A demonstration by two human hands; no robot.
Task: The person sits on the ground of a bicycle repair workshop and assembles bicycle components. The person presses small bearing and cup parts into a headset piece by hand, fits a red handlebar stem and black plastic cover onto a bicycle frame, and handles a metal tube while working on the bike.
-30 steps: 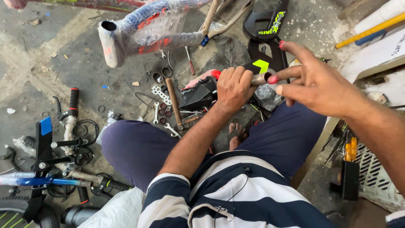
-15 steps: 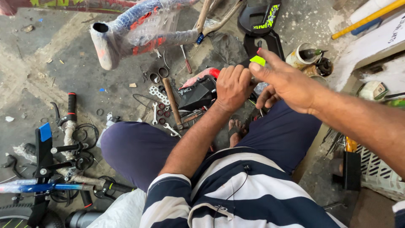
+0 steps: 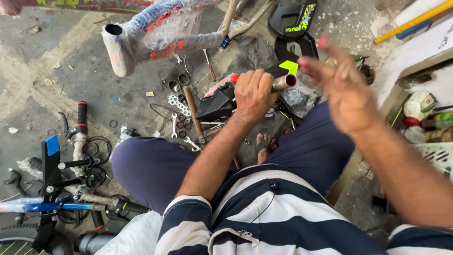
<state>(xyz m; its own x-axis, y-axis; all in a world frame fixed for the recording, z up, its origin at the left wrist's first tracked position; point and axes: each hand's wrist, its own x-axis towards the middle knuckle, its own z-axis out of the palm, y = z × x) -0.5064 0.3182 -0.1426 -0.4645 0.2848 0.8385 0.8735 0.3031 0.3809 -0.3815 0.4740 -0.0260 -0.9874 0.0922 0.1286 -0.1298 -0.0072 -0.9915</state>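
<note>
My left hand [image 3: 253,93] is closed around a metal tube [image 3: 284,81] with an open round end that pokes out to the right of my fist. My right hand [image 3: 340,89] hovers just right of the tube's end, fingers spread and blurred, holding nothing. A small red piece [image 3: 322,41] shows at one fingertip. Below the hands lie a black part [image 3: 216,105] and a black and neon-green bicycle piece [image 3: 289,66]. I sit on the floor in dark blue trousers and a striped shirt.
A plastic-wrapped bicycle frame [image 3: 155,35] lies on the concrete ahead. Wrenches [image 3: 174,124], washers and a wooden-handled hammer [image 3: 192,111] are scattered in front of my knee. Handlebars with cables [image 3: 78,141] and a blue frame [image 3: 52,206] sit at left. Cans and a white crate [image 3: 436,153] stand at right.
My right hand let go of the tube end and lifted away to the right, fingers spreading. The left hand kept its grip on the tube.
</note>
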